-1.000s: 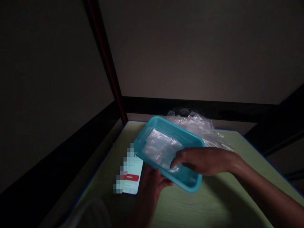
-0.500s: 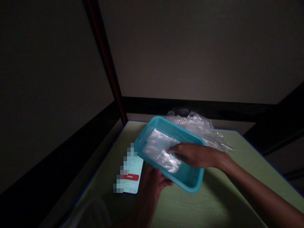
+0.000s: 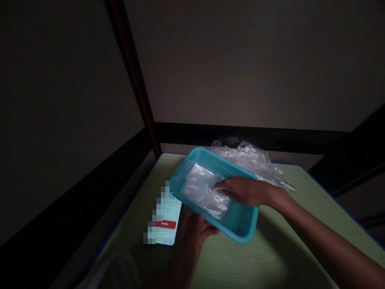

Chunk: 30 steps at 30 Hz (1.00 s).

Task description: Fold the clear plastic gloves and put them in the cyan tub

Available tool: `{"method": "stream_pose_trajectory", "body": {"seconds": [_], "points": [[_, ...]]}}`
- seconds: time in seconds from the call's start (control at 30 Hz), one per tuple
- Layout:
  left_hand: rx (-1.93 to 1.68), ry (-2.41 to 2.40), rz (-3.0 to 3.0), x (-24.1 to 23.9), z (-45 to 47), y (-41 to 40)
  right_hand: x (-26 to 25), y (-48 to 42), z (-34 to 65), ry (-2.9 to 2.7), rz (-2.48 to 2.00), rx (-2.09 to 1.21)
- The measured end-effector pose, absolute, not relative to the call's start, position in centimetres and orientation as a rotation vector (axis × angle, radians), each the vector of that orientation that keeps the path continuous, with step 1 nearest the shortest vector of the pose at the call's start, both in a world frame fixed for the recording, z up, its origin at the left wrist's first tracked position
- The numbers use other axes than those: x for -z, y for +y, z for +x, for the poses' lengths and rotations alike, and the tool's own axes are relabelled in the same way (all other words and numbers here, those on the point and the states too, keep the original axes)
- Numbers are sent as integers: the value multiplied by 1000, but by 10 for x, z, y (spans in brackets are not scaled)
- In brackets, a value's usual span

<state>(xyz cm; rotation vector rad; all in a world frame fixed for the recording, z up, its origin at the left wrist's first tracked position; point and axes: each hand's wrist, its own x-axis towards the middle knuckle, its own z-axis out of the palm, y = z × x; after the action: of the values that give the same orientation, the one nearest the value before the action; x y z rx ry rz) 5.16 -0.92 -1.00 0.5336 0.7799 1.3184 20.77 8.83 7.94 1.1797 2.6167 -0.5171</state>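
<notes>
A teal plastic tray (image 3: 240, 237) is held tilted above the table by my left hand (image 3: 198, 226), which grips its near edge with the fingers partly hidden underneath. Inside the tray lies a flat, shiny clear plastic bag (image 3: 195, 190). My right hand (image 3: 245, 190) reaches over the tray's right side, its bent index finger touching the bag. The other right fingers are curled lower and partly hidden; no grip on the plastic shows.
A lit smartphone (image 3: 168, 235), partly pixelated, lies left of my left hand. Crumpled clear plastic (image 3: 255, 160) rests behind the tray. The light green table (image 3: 234, 265) has a blue edge and stands against dark walls.
My right hand has risen slightly within the tray, its index fingertip still on the bag. The tray and my left hand stay nearly in place.
</notes>
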Motion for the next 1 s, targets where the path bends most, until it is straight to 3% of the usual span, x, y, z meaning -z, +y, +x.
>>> {"method": "stream_pose_trajectory", "body": {"seconds": [0.53,1.0], "points": [[-1366,809,486,9,52,-3,-95,82,220,2989,1429,422],[-1654,721,496,-16,37,18,-94,54,236,3450,2062,705]]}}
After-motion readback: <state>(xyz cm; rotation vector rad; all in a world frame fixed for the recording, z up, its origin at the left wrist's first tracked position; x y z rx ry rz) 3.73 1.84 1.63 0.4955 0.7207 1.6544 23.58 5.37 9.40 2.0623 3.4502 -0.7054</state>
